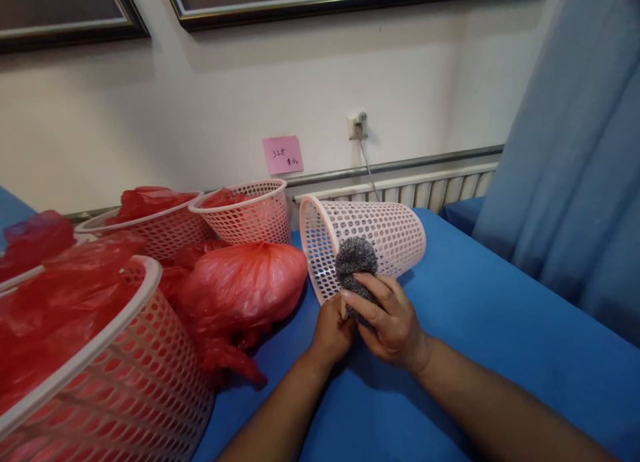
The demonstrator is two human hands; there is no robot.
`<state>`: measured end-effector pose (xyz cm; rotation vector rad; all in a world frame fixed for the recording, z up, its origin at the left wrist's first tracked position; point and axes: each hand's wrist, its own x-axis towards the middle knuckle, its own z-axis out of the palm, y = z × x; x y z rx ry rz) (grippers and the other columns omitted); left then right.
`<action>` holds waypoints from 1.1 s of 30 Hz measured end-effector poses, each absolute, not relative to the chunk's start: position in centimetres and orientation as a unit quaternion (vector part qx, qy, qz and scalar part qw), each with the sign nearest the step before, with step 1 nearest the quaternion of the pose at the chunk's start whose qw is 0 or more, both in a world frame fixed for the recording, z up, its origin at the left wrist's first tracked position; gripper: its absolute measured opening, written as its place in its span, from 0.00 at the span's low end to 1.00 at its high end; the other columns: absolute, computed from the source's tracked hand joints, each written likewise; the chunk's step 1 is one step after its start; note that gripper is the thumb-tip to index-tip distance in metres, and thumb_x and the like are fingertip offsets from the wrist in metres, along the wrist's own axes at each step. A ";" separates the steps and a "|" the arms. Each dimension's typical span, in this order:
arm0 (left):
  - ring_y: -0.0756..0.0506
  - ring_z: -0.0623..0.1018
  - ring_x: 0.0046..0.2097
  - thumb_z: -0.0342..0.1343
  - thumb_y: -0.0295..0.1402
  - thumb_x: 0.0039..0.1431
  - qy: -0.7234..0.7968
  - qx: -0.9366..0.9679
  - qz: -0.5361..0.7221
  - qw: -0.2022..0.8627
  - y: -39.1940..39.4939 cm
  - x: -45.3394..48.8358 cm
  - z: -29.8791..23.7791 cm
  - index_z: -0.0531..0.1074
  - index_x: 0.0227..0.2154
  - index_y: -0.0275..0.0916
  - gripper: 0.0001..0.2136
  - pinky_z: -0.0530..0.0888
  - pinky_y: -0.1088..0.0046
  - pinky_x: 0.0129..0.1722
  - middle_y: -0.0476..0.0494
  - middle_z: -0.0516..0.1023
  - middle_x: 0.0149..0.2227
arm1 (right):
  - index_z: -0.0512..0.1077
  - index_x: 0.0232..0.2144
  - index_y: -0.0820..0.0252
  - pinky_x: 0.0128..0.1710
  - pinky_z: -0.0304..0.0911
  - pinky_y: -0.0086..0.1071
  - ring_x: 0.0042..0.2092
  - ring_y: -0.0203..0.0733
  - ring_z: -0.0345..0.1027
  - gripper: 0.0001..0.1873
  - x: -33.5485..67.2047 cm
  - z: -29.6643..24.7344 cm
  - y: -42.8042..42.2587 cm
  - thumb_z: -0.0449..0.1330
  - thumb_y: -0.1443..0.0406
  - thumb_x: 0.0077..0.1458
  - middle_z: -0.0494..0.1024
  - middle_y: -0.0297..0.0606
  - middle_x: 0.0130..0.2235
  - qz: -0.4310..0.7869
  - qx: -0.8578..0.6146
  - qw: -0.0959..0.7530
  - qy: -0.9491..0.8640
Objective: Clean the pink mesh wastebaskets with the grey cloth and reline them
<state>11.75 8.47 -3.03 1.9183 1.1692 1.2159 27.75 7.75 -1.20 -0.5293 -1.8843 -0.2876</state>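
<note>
A pale pink plastic basket (395, 232) with a perforated wall lies on its side, its open mouth turned to the left. My left hand (331, 332) is closed at the lower part of the basket's rim, and its fingertips are partly hidden. My right hand (395, 325) has its fingers wrapped over a mottled dark grey scrubbing sponge (356, 259), which is against the basket's side near the rim. To the left lies a knotted red plastic bag (245, 282) with something bulky inside.
Upright pink baskets holding red plastic bags stand at the left: a large near one (165, 375), a far one (175, 232) and a smaller one (257, 222). Blue cloth (510, 342) covers the table. Behind are a radiator (425, 192), a plugged socket (357, 127) and a blue curtain (575, 182).
</note>
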 end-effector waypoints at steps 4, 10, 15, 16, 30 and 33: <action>0.38 0.80 0.51 0.53 0.29 0.59 0.416 0.732 0.430 0.326 8.9 11.7 -2.6 0.81 0.43 0.37 0.14 0.74 0.59 0.57 0.41 0.83 0.46 | 0.69 0.59 0.54 0.60 0.65 0.52 0.62 0.52 0.64 0.30 30.3 -2.0 10.8 0.56 0.72 0.54 0.69 0.46 0.61 -0.099 -0.343 0.568 -0.741; 0.39 0.77 0.58 0.52 0.28 0.61 0.411 0.747 0.410 0.325 9.8 11.0 -3.6 0.78 0.52 0.40 0.18 0.67 0.52 0.65 0.42 0.80 0.55 | 0.76 0.50 0.61 0.62 0.62 0.55 0.57 0.56 0.68 0.26 37.0 -4.1 17.8 0.57 0.67 0.46 0.74 0.48 0.54 0.046 -0.614 0.628 -0.476; 0.39 0.77 0.57 0.52 0.25 0.59 0.407 0.778 0.371 0.303 10.1 10.6 -4.1 0.76 0.55 0.40 0.21 0.68 0.53 0.64 0.41 0.80 0.54 | 0.71 0.57 0.56 0.62 0.63 0.54 0.62 0.55 0.64 0.29 33.1 -2.7 13.6 0.57 0.70 0.51 0.69 0.47 0.62 -0.063 -0.440 0.594 -0.671; 0.38 0.78 0.56 0.53 0.25 0.59 0.408 0.776 0.372 0.303 9.8 10.6 -3.9 0.76 0.55 0.40 0.21 0.70 0.53 0.62 0.40 0.80 0.54 | 0.69 0.59 0.54 0.61 0.64 0.54 0.62 0.54 0.64 0.31 31.8 -2.2 12.2 0.57 0.71 0.52 0.68 0.46 0.62 -0.081 -0.387 0.571 -0.719; 0.38 0.80 0.54 0.58 0.37 0.61 0.428 0.637 0.516 0.380 9.1 11.1 -2.8 0.78 0.51 0.35 0.18 0.73 0.55 0.59 0.37 0.82 0.52 | 0.72 0.53 0.58 0.62 0.62 0.54 0.59 0.54 0.67 0.26 34.5 -3.6 15.8 0.57 0.66 0.50 0.73 0.47 0.55 0.030 -0.554 0.625 -0.550; 0.38 0.80 0.53 0.57 0.31 0.57 0.440 0.654 0.491 0.371 9.5 11.2 -3.9 0.78 0.51 0.35 0.18 0.72 0.54 0.60 0.39 0.83 0.51 | 0.68 0.59 0.60 0.62 0.61 0.57 0.60 0.56 0.66 0.32 34.8 -3.7 16.3 0.58 0.65 0.51 0.72 0.50 0.57 0.049 -0.574 0.629 -0.522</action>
